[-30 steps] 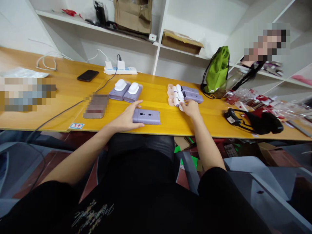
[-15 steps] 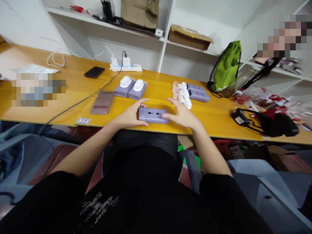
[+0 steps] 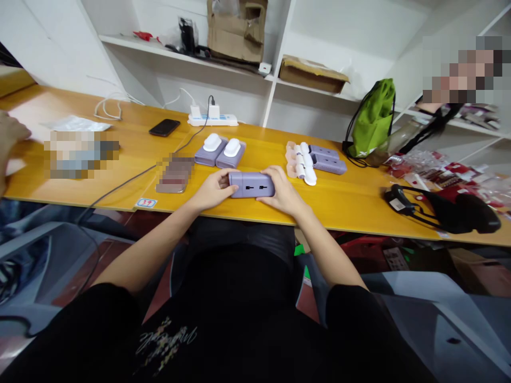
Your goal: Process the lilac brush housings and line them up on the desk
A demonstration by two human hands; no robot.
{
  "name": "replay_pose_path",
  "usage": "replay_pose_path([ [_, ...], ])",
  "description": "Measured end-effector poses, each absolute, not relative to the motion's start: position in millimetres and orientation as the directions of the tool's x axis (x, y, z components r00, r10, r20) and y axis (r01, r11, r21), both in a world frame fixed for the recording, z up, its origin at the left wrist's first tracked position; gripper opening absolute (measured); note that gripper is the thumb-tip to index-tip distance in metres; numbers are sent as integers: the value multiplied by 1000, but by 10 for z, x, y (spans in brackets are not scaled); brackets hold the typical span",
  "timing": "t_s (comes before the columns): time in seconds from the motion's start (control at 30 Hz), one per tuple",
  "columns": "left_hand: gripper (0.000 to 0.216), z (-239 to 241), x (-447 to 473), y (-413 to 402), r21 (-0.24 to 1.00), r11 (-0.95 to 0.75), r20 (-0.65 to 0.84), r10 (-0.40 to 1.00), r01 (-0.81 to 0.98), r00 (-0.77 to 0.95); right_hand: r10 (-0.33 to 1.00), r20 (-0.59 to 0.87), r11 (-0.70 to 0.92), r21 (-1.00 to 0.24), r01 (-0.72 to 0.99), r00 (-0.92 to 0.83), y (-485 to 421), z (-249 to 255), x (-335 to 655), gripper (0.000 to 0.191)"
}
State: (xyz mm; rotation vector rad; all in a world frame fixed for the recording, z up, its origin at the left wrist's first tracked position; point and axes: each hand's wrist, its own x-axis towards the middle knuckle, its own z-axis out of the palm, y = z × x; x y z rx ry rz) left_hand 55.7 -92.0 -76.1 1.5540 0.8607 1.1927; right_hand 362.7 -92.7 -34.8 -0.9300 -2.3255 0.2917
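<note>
Purple case [image 3: 253, 180] is between your left hand [image 3: 214, 188] and your right hand [image 3: 282, 191]; both are grasping it at its ends.

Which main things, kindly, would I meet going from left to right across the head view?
Plastic packet, black phone, left hand, purple case, right hand, row of white pieces, green bag, black strapped device.

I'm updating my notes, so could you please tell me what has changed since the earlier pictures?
From the row of white pieces, the right hand moved left to grip the right end of the purple case; the left hand closed on its other end. The two white-topped cases stayed put.
</note>
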Motion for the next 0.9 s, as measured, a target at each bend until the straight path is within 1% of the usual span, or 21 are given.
replay_pose_path([
  [0.2, 72, -739, 544, -965, 949, -314, 293, 911, 30, 289, 663, 470, 749, -411, 520, -582, -915, -428, 3642, 88],
  [0.4, 60, -735, 544, -982, 922, -381, 342, 883, 65, 320, 669, 469, 743, -419, 522, -576, -948, -444, 3672, 86],
  [0.5, 65, -708, 550, -1040, 934, -350, 312, 893, 67, 324, 665, 472, 747, -419, 516, -579, -944, -447, 3669, 87],
  [0.63, 73, -694, 555, -1076, 952, -306, 284, 901, 18, 329, 676, 456, 737, -425, 526, -578, -936, -447, 3675, 93],
  [0.73, 74, -706, 563, -1059, 958, -285, 276, 895, -28, 350, 682, 448, 731, -425, 533, -578, -937, -448, 3691, 95],
  [0.9, 71, -720, 582, -1035, 965, -255, 258, 903, -56, 342, 672, 450, 740, -428, 519, -588, -911, -458, 3729, 97],
])
